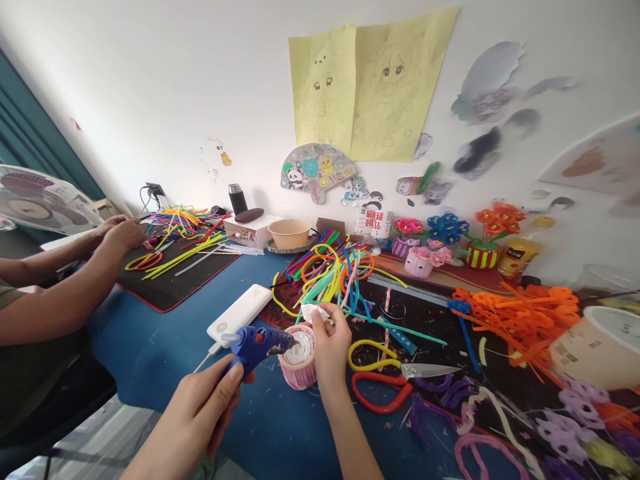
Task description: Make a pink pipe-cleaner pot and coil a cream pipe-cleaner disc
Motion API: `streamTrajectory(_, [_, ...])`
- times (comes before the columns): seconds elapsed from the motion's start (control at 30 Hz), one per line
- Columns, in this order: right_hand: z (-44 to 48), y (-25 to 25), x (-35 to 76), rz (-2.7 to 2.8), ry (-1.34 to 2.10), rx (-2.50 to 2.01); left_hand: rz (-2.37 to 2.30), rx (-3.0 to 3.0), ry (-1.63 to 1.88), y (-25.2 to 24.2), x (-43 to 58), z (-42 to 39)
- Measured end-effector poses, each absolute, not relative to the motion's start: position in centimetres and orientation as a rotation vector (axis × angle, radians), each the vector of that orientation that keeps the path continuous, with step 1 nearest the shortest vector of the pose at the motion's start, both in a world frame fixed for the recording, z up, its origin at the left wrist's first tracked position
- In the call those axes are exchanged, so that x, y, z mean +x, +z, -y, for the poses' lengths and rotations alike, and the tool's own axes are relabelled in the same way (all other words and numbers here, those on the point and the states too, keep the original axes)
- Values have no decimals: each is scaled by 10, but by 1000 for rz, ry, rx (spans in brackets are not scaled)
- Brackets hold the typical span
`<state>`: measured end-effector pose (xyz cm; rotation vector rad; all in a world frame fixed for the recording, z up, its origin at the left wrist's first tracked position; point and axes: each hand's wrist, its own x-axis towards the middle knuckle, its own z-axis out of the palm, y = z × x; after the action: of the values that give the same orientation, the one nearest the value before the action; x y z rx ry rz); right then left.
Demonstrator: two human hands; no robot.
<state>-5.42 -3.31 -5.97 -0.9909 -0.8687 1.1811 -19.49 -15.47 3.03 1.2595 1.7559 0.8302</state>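
Note:
My left hand [213, 400] is wrapped round the handle of a blue glue gun [254, 345], a clear glue stick poking from its back. The gun's nozzle points right, over the rim of a small pink-and-white pot [298, 373] filled with white material. Whether the nozzle touches that filling, I cannot tell. Beside the pot, my right hand [334, 340] pinches a small crumpled white piece [313, 312], perhaps paper or tissue. Right of that hand lie large scissors [383, 390] with one yellow and one red handle loop.
A white power bank [240, 313] with a cable lies left of the pot. Colourful pipe cleaners [335, 267] heap behind it. Orange pipe-cleaner pieces [525, 313] and a tipped tub [600, 347] are at right. At left, another person's hands [123, 233] work over a black mat.

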Motion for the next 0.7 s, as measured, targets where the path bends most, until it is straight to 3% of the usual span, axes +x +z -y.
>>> streamTrajectory(0.7, [37, -56, -52, 891, 1154, -959, -1868, 1390, 905, 37, -199, 160])
